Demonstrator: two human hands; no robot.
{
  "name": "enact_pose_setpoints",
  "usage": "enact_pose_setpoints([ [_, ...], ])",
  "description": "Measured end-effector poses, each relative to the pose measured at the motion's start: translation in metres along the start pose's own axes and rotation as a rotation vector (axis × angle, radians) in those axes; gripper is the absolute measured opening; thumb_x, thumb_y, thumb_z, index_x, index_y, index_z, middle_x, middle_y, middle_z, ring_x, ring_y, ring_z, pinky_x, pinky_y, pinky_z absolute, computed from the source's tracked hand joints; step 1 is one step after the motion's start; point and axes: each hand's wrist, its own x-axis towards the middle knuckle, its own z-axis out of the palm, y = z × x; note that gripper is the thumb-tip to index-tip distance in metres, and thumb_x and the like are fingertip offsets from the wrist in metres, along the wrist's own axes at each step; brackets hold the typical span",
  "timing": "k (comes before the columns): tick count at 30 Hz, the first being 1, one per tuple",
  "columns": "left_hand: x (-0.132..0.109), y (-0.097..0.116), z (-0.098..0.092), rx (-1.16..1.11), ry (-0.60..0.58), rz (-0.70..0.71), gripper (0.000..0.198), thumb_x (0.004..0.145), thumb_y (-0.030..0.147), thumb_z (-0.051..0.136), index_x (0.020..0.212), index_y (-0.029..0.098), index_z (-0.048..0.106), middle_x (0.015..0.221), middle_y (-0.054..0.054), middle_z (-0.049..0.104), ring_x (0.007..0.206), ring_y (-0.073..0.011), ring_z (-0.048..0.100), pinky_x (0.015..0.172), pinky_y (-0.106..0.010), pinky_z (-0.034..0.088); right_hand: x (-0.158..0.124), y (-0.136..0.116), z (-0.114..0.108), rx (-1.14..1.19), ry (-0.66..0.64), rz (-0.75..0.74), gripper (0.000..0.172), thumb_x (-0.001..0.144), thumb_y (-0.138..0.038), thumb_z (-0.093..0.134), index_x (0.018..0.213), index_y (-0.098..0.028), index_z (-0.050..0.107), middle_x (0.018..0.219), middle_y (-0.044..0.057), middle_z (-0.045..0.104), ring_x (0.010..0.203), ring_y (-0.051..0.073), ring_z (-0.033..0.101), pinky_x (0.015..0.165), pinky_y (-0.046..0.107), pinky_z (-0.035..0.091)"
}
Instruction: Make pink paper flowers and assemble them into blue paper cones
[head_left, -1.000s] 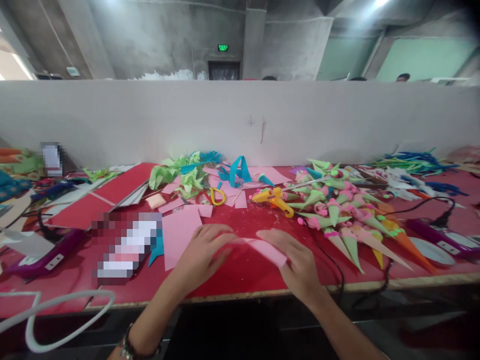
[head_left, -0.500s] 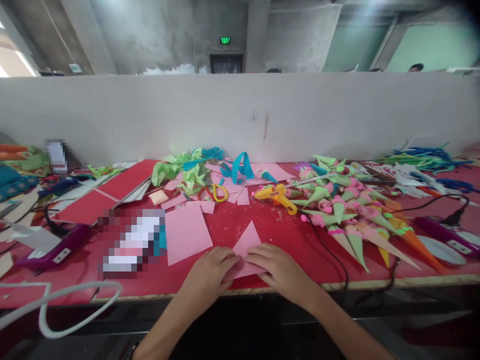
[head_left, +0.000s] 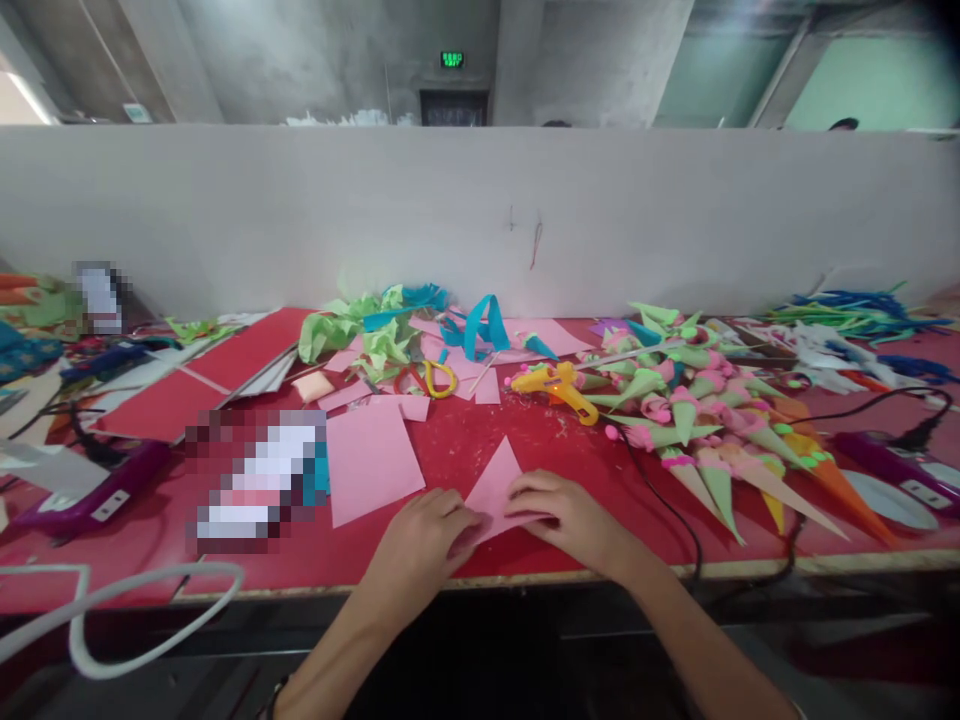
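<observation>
A piece of pink paper (head_left: 495,485) lies near the table's front edge, its pointed corner facing away from me. My left hand (head_left: 431,530) grips its lower left part between thumb and fingers. On the other side my right hand (head_left: 559,515) has the right corner pinched and lifted, with the edge curling up under the fingers. Left of my hands a larger pink sheet (head_left: 375,465) lies flat. Beyond the paper rests a yellow glue gun (head_left: 559,388), and yellow-handled scissors (head_left: 440,379) lie to its left.
Many small paper cones (head_left: 697,425) are heaped at the right. Crumpled green paper (head_left: 352,335) and a blue strip (head_left: 481,328) lie at the back. Purple power strips (head_left: 112,490) sit at both sides, with a black cable (head_left: 675,500) at the right. A white partition (head_left: 337,220) stands behind.
My right hand has raised the paper's right corner, which lay flatter before. My left hand stays on the left part. The view has tilted slightly downward.
</observation>
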Motion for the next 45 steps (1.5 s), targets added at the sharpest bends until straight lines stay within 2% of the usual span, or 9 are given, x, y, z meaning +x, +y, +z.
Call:
enact_pose_setpoints([
  [6,0.008,0.000,0.005,-0.105,0.065,-0.094,0.014,0.080,0.027,0.049,0.079,0.018,0.060,0.072,0.000,0.056,0.066,-0.0109,0.051,0.057,-0.019,0.035,0.004,0.001,0.002,0.058,0.048,0.112,0.011,0.077,-0.022,0.054,0.078,-0.018,0.065,0.091,0.005,0.059,0.088,0.015,0.052,0.080,0.027,0.041],
  [15,0.009,0.001,0.005,0.012,0.076,-0.220,0.027,0.081,0.037,0.044,0.066,0.016,0.053,0.067,-0.001,0.056,0.058,-0.0124,0.050,0.052,-0.022,0.032,0.011,-0.008,0.004,0.076,0.162,0.327,0.009,0.072,-0.022,0.058,0.079,-0.016,0.059,0.090,0.004,0.056,0.085,0.016,0.053,0.078,0.028,0.041],
  [23,0.006,-0.001,0.003,0.099,0.087,-0.202,0.021,0.081,0.029,0.044,0.067,0.016,0.051,0.067,-0.002,0.055,0.064,-0.0147,0.052,0.054,-0.023,0.036,0.010,-0.006,0.011,-0.114,0.204,0.302,0.007,0.073,-0.022,0.057,0.074,-0.016,0.059,0.092,0.006,0.054,0.089,0.018,0.050,0.080,0.031,0.042],
  [26,0.001,-0.002,0.000,0.106,0.072,-0.205,0.013,0.081,0.022,0.042,0.083,0.017,0.054,0.075,-0.003,0.057,0.071,-0.0155,0.054,0.058,-0.024,0.040,0.010,-0.005,0.013,-0.185,0.186,0.288,0.009,0.076,-0.024,0.054,0.072,-0.016,0.058,0.091,0.006,0.054,0.087,0.019,0.050,0.079,0.032,0.043],
  [29,-0.001,-0.002,-0.003,0.196,0.048,-0.260,0.032,0.082,0.019,0.040,0.113,0.017,0.044,0.078,-0.004,0.058,0.071,-0.0164,0.055,0.058,-0.025,0.042,0.010,-0.007,0.013,-0.238,0.157,0.302,0.011,0.077,-0.025,0.054,0.073,-0.016,0.058,0.093,0.007,0.054,0.086,0.019,0.049,0.077,0.033,0.044],
  [31,0.000,-0.001,-0.006,0.299,0.040,-0.186,0.040,0.082,0.015,0.039,0.122,0.020,0.037,0.088,-0.005,0.059,0.080,-0.0175,0.054,0.064,-0.027,0.043,0.010,-0.007,0.013,-0.266,0.142,0.306,0.011,0.077,-0.025,0.054,0.074,-0.015,0.058,0.094,0.007,0.054,0.087,0.020,0.049,0.077,0.033,0.044],
  [36,0.002,0.000,-0.009,0.442,-0.111,0.277,0.044,0.081,0.008,0.039,0.121,0.026,0.039,0.123,-0.004,0.047,0.105,-0.0187,0.046,0.082,-0.032,0.038,0.010,-0.008,0.012,-0.297,0.134,0.297,0.012,0.077,-0.025,0.053,0.080,-0.015,0.059,0.094,0.008,0.054,0.088,0.020,0.048,0.076,0.034,0.045],
  [41,-0.009,-0.008,-0.011,0.455,-0.197,0.287,0.048,0.079,0.006,0.037,0.124,0.020,0.038,0.127,-0.005,0.046,0.104,-0.0197,0.048,0.084,-0.035,0.037,0.011,-0.008,0.011,-0.305,0.126,0.298,0.013,0.076,-0.026,0.054,0.070,-0.015,0.058,0.095,0.008,0.055,0.087,0.021,0.049,0.076,0.035,0.045],
  [45,-0.021,-0.019,-0.017,0.436,-0.241,0.253,0.048,0.078,0.006,0.036,0.124,0.022,0.039,0.127,-0.003,0.045,0.107,-0.0171,0.048,0.088,-0.032,0.034,0.010,-0.011,0.012,-0.363,0.168,0.323,0.018,0.075,-0.027,0.055,0.088,-0.014,0.057,0.098,0.010,0.054,0.093,0.024,0.049,0.078,0.038,0.045],
])
